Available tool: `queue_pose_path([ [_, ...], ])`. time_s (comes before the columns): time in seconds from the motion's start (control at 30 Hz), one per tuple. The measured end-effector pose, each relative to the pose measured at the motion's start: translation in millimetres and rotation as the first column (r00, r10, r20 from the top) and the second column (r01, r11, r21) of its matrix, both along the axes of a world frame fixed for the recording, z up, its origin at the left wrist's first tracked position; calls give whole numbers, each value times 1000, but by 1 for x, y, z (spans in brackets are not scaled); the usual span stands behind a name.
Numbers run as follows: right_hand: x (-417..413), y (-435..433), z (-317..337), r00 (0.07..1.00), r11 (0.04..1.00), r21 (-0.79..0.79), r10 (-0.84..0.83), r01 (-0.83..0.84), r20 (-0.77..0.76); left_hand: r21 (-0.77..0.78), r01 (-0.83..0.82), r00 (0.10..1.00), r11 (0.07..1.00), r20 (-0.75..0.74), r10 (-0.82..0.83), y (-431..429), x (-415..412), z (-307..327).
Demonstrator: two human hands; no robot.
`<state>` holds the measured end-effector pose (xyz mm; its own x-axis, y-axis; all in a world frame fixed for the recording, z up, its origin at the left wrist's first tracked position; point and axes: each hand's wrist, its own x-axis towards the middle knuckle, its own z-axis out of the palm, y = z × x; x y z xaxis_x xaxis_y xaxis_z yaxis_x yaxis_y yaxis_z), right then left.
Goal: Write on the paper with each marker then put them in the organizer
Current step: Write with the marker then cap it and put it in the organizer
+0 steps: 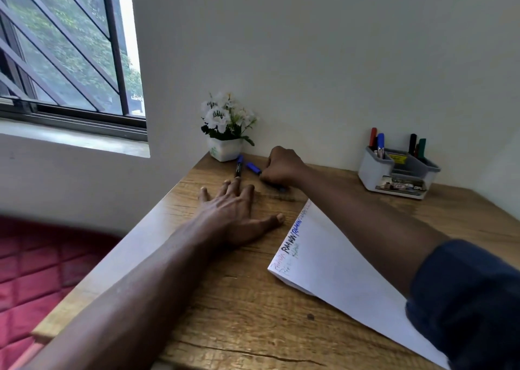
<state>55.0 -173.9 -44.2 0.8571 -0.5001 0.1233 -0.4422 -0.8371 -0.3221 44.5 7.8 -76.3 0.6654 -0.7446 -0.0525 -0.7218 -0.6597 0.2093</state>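
Two blue-capped markers lie near the desk's far left corner. One marker [239,166] rests free just beyond my left fingertips. My right hand [282,165] is closed around the other marker [253,168], whose blue cap sticks out to the left of the fist. My left hand [236,214] lies flat on the wood with fingers spread, holding nothing. The white paper [337,262] lies to the right, with writing in several colours along its left edge. The grey organizer [399,169] stands at the back right and holds several markers upright.
A small white pot of white flowers [226,127] stands in the far corner against the wall, right behind the two markers. The wooden desk [239,313] ends at its left edge above a red quilted surface [42,271]. A barred window is at the upper left.
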Motion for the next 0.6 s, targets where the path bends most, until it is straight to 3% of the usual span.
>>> queue_pose_path([
  [0.1,-6,-3,3,999,999,20,-37,37,-1,-16,10,1000,1000,-6,-10,0,1,-1],
  [0.2,-26,-7,10,994,991,125,-57,45,94,-47,20,1000,999,-12,-21,0,2,-1],
  [0.3,-61,-7,17,979,991,127,1,-28,204,-186,43,997,982,63,-32,-1,3,0],
  [0.43,-121,5,18,952,988,81,102,-130,288,-497,184,979,848,170,-113,-2,-1,2],
  [0.6,-168,20,-11,895,961,-46,272,-274,353,-563,385,921,731,283,-268,-7,-15,2],
])
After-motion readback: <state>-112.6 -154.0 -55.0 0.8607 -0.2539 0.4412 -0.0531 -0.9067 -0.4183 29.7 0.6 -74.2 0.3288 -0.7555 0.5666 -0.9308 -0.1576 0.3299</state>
